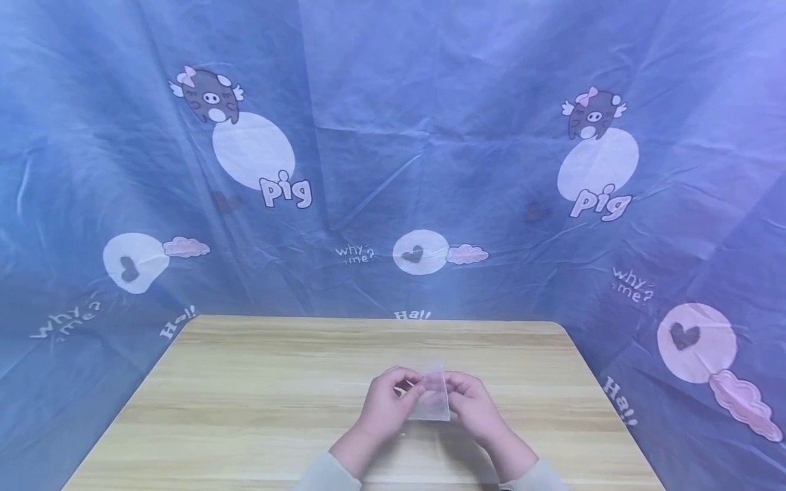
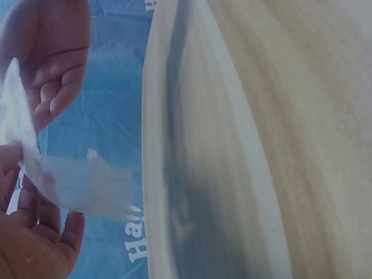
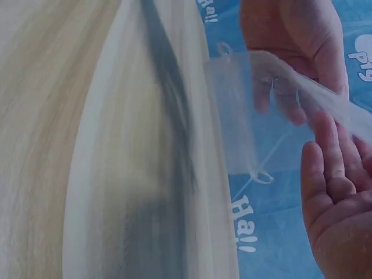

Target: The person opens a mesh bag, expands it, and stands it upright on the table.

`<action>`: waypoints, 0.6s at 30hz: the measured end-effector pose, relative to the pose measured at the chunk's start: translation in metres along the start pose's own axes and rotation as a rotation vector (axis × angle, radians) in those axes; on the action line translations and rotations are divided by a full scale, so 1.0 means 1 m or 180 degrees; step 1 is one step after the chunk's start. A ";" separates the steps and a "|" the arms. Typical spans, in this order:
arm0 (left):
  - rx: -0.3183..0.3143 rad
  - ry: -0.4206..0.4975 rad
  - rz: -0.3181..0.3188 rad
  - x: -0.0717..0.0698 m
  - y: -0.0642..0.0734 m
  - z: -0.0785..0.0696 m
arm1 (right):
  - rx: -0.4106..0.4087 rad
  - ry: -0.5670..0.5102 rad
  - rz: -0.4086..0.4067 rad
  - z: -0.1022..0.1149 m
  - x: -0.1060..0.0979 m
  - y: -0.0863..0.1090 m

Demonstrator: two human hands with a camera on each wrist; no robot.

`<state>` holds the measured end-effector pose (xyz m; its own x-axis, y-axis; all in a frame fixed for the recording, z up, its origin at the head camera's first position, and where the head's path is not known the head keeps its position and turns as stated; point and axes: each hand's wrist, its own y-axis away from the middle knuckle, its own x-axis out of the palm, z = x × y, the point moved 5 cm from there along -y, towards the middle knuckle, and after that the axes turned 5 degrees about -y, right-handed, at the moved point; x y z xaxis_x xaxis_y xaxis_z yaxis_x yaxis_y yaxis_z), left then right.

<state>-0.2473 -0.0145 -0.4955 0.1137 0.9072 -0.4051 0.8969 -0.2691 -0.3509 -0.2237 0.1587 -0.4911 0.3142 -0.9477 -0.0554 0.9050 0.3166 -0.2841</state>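
Observation:
A small translucent drawstring pouch (image 1: 432,409) is held up between both hands above the table. Thin loops of cord stick out at two of its corners in the right wrist view, where the pouch (image 3: 232,122) hangs flat. The left hand (image 1: 389,399) pinches it between thumb and fingers. Across from it, the right hand (image 1: 473,402) holds the other side, its fingers partly seen through the film. From the right wrist, the right hand's (image 3: 343,192) outer fingers look loosely bent, while its thumb is out of frame. The left hand (image 2: 40,232) shows its thumb against the pouch.
Beneath the hands lies a wood-grain table (image 1: 245,395) with rounded far corners. A blue printed cloth (image 1: 393,170) hangs behind it and along both sides, close to the table edges.

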 end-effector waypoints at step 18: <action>0.0370 -0.0400 -0.0120 0.005 0.008 -0.021 | -0.0612 0.0448 -0.0676 0.004 0.005 -0.001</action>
<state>-0.2306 -0.0054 -0.4829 0.0200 0.8717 -0.4897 0.8433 -0.2778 -0.4600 -0.2216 0.1536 -0.4870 0.0690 -0.9922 -0.1037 0.8711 0.1106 -0.4785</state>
